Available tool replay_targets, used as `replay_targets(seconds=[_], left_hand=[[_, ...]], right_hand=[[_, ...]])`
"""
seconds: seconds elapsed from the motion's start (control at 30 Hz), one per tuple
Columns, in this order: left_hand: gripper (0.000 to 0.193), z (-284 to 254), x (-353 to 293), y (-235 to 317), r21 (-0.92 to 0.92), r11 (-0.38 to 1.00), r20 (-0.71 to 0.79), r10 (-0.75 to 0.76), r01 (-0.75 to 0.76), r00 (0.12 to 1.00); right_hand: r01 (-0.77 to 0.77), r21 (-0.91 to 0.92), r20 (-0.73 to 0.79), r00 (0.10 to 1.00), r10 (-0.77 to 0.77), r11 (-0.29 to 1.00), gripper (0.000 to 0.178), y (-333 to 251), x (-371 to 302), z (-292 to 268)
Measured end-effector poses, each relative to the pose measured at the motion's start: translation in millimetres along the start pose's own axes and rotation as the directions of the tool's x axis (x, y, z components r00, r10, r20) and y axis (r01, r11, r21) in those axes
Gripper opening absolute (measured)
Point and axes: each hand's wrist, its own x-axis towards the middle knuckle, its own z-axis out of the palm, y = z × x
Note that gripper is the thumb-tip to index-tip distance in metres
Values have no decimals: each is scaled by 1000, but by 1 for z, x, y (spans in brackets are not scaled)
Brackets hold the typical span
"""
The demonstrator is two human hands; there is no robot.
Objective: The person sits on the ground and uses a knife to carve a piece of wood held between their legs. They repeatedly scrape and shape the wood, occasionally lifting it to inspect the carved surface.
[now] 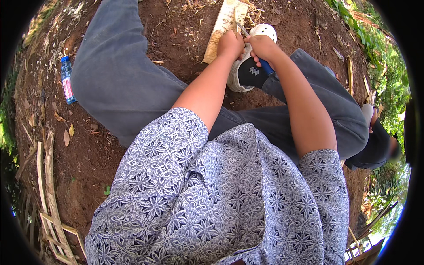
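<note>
The upper end of the board is cut off by the picture's top edge, as is part of the left trouser leg. Most of the narrow strip of wood is covered by the left hand, and whether it is touched by the tip of the knife is too small to be told. The middle of the knife is concealed by the right hand; the shoe is partly covered too. Print on the bottle cannot be made out. The other person's head is blurred, and the shirt is cropped below.
</note>
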Motion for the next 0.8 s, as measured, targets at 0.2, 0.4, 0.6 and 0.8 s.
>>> replay_targets(seconds=[0.2, 0.4, 0.6, 0.8], left_hand=[[34, 4, 4, -5, 66, 998, -50, 15, -11, 999], [35, 7, 6, -3, 65, 997, -38, -28, 30, 999], [35, 10, 9, -11, 93, 995, -65, 48, -42, 997], [37, 7, 6, -8, 99, 995, -51, 31, -26, 998]], right_hand=[[1, -122, -23, 1000, -4, 993, 38, -3, 17, 2], [-44, -62, -98, 994, 38, 997, 40, -27, 36, 2], [-41, -50, 50, 998, 43, 998, 38, -9, 17, -16], [-23, -40, 7, 1000, 23, 999, 39, -4, 4, -8]])
